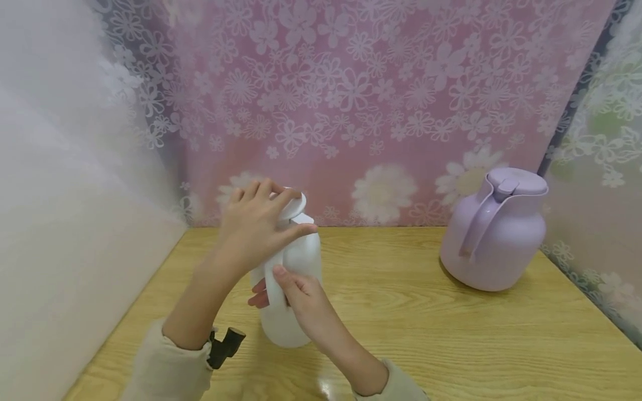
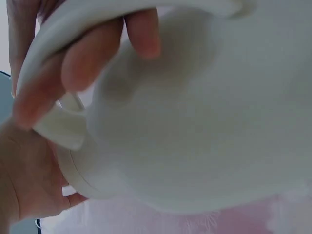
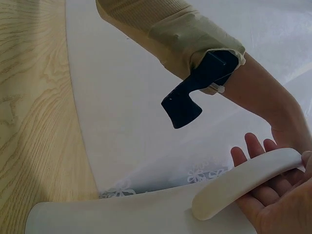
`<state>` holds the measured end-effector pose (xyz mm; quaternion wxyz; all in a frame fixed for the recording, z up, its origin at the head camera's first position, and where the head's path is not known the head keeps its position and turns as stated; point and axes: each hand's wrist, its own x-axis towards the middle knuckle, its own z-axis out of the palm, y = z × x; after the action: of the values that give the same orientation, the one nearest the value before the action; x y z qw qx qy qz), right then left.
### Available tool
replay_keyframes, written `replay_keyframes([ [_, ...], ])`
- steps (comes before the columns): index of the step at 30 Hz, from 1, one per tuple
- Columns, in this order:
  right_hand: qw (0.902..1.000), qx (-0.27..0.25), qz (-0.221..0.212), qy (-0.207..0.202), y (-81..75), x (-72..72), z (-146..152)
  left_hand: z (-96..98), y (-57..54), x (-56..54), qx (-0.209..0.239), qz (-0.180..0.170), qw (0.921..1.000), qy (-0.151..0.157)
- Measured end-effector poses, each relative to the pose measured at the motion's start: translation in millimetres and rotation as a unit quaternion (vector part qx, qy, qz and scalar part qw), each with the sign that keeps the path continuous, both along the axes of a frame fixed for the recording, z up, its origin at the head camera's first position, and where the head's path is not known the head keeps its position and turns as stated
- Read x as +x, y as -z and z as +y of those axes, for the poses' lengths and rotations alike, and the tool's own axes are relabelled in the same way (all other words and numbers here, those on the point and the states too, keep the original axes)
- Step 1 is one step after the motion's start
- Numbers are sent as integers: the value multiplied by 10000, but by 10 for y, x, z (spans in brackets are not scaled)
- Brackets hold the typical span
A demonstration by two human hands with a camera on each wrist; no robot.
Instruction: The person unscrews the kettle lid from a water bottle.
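A white jug stands on the table in front of me in the head view, its handle turned towards me. My right hand grips that handle, thumb along the near side and fingers wrapped through behind it. At the top, my left hand holds the white lid, fingers bent over it and thumb stretched across towards the jug's shoulder. The left wrist view is filled by the jug's body, with right-hand fingers curled under the handle. The handle also shows in the right wrist view.
A lilac jug with its lid on stands at the right on the wood-grain table. Behind hangs a pink flowered cloth, and a pale panel rises along the left. A black mount sits on the left wrist.
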<state>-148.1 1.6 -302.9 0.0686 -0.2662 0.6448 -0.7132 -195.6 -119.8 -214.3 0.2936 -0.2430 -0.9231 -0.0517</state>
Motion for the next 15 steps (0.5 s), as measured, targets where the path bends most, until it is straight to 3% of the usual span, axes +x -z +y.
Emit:
replay_keyframes([
  [5, 10000, -15, 97, 19, 23, -3, 13, 102, 2, 16, -281, 196, 9989, -319],
  [8, 9998, -2, 167, 57, 43, -6, 10, 83, -2, 6, -381, 251, 9987, -240],
  [12, 9997, 25, 212, 138, 57, -15, -1, -75, -21, -41, 194, -179, 9990, 358],
  [14, 9997, 15, 199, 141, 54, -16, -5, -205, -12, -93, 823, -560, 9909, 910],
  [15, 9997, 5, 190, 132, 51, -15, -6, -275, 5, -128, 1168, -765, 9824, 1243],
])
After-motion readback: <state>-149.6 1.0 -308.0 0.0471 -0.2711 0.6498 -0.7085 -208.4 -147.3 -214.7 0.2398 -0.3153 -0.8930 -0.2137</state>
